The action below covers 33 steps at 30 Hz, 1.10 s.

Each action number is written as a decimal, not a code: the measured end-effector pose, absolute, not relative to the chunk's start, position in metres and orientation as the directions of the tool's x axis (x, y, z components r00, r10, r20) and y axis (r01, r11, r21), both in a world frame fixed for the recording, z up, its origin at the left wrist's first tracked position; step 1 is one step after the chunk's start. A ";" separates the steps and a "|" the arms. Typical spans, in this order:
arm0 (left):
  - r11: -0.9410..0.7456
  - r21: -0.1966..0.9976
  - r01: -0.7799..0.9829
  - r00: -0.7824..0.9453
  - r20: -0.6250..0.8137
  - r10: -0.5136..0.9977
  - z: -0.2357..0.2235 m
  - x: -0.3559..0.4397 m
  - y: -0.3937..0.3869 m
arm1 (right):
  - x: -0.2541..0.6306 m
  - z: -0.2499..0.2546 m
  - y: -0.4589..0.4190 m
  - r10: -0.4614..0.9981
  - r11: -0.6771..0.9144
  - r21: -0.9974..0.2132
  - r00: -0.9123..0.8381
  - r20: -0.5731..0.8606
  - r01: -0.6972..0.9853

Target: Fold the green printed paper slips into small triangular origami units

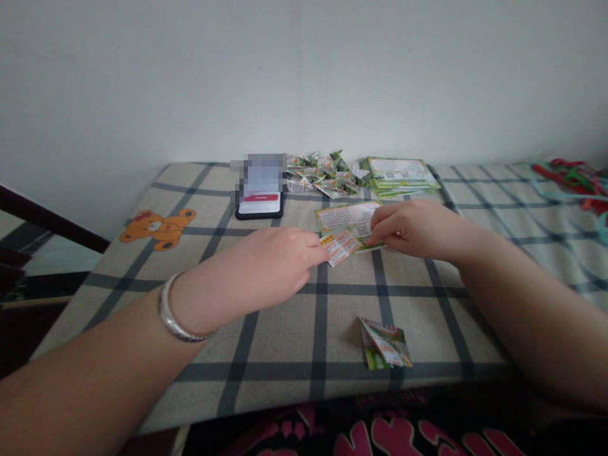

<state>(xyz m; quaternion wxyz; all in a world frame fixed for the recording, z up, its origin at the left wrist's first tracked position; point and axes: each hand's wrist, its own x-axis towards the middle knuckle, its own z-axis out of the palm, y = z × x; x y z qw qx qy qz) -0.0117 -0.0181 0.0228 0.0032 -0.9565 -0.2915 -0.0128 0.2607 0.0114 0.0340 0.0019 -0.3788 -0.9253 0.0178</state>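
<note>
A printed paper leaflet (346, 229), orange and green, lies partly folded on the checked tablecloth (266, 323). My left hand (270, 263), with a silver bangle on the wrist, presses its fingertips on the leaflet's left corner. My right hand (418, 229) pinches the leaflet's right side, fingers pressed together on the fold. A folded paper piece (384, 344) stands near the table's front edge, apart from both hands.
A phone (260, 190) lies at the back by the wall. Beside it are a heap of several folded paper pieces (325, 174) and a stack of flat leaflets (401, 174). Red and green cords (577, 180) lie at the far right. A bear print (156, 228) marks the cloth's left.
</note>
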 end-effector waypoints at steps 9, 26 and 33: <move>-0.836 -0.013 0.549 0.834 0.072 0.547 0.018 -0.015 -0.017 | 0.249 0.021 0.008 0.544 0.820 0.012 -0.786 0.293 0.572; -0.817 -0.030 0.576 0.816 0.079 0.573 0.022 -0.020 -0.014 | 0.235 0.003 0.014 0.532 0.847 -0.177 -0.785 0.318 0.502; -0.819 -0.045 0.571 0.818 0.106 0.565 0.022 -0.018 -0.015 | 0.237 0.004 0.014 0.543 0.840 -0.202 -0.786 0.294 0.504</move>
